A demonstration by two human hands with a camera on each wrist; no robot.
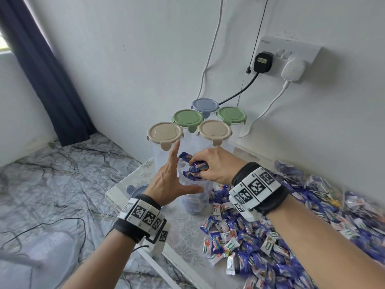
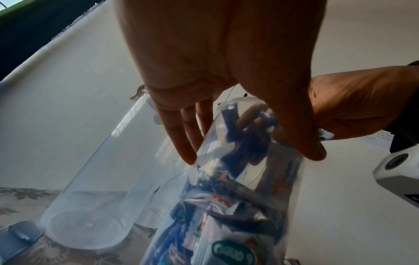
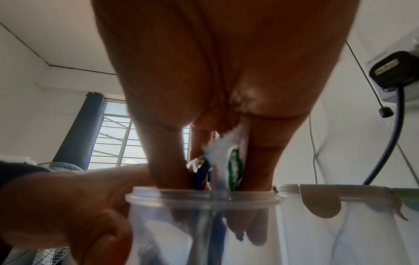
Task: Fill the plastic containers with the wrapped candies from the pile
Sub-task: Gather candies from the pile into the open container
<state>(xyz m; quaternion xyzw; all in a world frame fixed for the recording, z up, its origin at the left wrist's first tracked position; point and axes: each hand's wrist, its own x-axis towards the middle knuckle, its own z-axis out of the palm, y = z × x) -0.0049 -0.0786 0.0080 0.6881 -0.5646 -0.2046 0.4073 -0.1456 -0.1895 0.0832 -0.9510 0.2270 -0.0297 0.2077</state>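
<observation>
both hands at one open container [image 1: 194, 197]: left [image 1: 170, 180] spread, right [image 1: 214, 165] clutching candies [image 1: 198, 166]; five lidded containers [image 1: 206, 124] behind

Bare forearms, no sleeves. On the left wrist [image 1: 143, 217], a black strap under a band of white blocks printed with black square markers, one block hanging lower at the near side, a thin black cable trailing from beneath. On the right wrist [image 1: 258, 189], the same: a wide black strap, white segmented blocks across the top, each with a black-and-white coded square. Left hand [image 1: 169, 181] and right hand [image 1: 216, 165] bare, no rings or gloves. A white camera housing [image 2: 396, 168] with a round dark lens under the right wrist.
</observation>
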